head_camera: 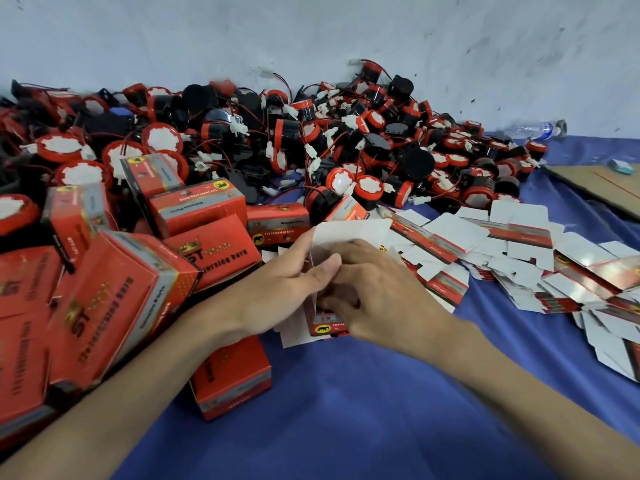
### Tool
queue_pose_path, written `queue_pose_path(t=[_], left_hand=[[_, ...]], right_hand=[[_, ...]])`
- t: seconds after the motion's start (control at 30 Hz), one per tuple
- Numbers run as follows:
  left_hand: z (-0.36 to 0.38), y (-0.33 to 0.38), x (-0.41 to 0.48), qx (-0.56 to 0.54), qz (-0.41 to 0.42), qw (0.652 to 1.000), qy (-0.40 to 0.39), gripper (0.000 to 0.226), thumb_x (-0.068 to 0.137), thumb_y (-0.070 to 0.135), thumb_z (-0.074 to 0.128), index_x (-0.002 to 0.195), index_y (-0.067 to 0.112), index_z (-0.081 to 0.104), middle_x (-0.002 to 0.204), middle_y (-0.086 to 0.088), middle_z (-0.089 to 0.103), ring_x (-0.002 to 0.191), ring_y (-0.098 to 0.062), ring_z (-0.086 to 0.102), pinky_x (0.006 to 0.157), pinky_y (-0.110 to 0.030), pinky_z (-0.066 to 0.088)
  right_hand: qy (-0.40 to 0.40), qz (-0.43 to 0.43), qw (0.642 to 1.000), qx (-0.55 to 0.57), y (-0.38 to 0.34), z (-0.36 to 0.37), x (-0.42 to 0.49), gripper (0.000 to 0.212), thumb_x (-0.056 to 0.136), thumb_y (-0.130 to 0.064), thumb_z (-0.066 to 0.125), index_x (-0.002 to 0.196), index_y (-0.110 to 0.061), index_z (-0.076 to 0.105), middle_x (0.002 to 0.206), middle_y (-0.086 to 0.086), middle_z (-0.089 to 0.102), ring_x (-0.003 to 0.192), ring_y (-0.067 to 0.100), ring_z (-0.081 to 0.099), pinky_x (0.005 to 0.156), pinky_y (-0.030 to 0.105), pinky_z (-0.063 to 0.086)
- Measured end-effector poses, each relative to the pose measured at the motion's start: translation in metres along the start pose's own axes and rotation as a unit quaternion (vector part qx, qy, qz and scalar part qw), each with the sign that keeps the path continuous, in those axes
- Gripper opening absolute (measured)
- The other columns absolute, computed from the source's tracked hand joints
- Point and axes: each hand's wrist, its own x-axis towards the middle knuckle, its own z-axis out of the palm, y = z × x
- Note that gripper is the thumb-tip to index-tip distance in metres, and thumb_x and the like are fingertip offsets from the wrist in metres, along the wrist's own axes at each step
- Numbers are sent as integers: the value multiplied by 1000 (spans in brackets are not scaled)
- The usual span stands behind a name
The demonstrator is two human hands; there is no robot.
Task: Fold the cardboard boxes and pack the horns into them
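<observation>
Both hands — left hand (287, 282), right hand (377, 292) — gripped a half-folded red box (325, 325); nearby packed boxes (204, 209) read "12v reversing horn", "Genuine Parts".

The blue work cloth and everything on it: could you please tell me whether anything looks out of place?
Yes: a clear plastic water bottle lies on its side at the far right edge of the red-and-black horn pile, against the white wall. It belongs to neither horns nor boxes.
</observation>
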Motion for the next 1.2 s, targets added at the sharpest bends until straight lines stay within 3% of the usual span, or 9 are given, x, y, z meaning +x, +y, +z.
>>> queue_pose_path(t=[0.1,0.27,0.4,0.53,0.67,0.77,0.93,1.07,1.2], left_hand=[[0,0,-2,17,7,1000,-2,64,81,50,49,142,34,34,115,24,61,111,7,56,89,-12,46],[0,0,5,103,-20,994,32,61,64,69,57,120,55,37,115,29,58,108,9,55,86,-12,47],[3,-3,11,128,7,989,75,62,58,60,68,117,52,53,101,35,62,94,20,56,72,1,42],[8,-6,14,215,-12,966,139,40,73,40,78,112,37,69,103,17,71,96,2,63,78,-13,48],[9,-1,12,298,30,943,144,32,80,29,77,111,31,72,108,12,72,103,-5,62,91,-25,47],[10,-2,9,409,81,899,134,39,85,28,72,123,28,65,123,10,66,117,-6,57,102,-24,41],[10,-3,0,432,72,898,23,87,77,79,44,149,31,31,145,27,33,134,5,28,103,-8,16],[4,2,2,456,99,884,-13,71,87,62,42,150,31,27,137,35,14,135,8,23,104,-7,15],[0,4,1,477,146,866,-19,52,96,32,55,144,20,41,146,12,40,135,-5,38,105,-6,19]], right_hand=[[-20,-70,997,-2,3,-13,-3,23,87,-9,53,90,-14,75,102,0,65,97,12,54,80,30,47],[317,47,939,125,32,-29,-30,11,86,-10,59,82,-11,69,85,-3,65,79,9,61,63,21,51],[219,73,947,222,41,-2,-48,13,87,-13,64,83,-12,76,88,-4,74,87,7,69,75,23,52],[190,78,948,243,36,12,-51,7,85,-15,69,86,-12,75,89,-9,75,92,1,68,80,20,52],[170,170,880,409,34,7,-42,32,89,-51,54,107,-26,47,86,-11,75,94,4,68,77,11,48],[176,153,898,374,36,7,-39,30,86,-45,52,112,-34,64,93,-19,73,93,-2,66,76,11,50],[175,127,918,333,39,18,-47,24,81,-37,62,103,-33,70,96,-27,70,97,-8,64,77,3,44],[235,88,927,277,38,24,-43,25,84,-29,64,107,-22,71,100,-25,68,95,-9,64,77,5,45],[234,0,948,216,45,28,-47,32,82,-17,68,113,-10,64,102,-6,71,92,6,67,80,26,54]])
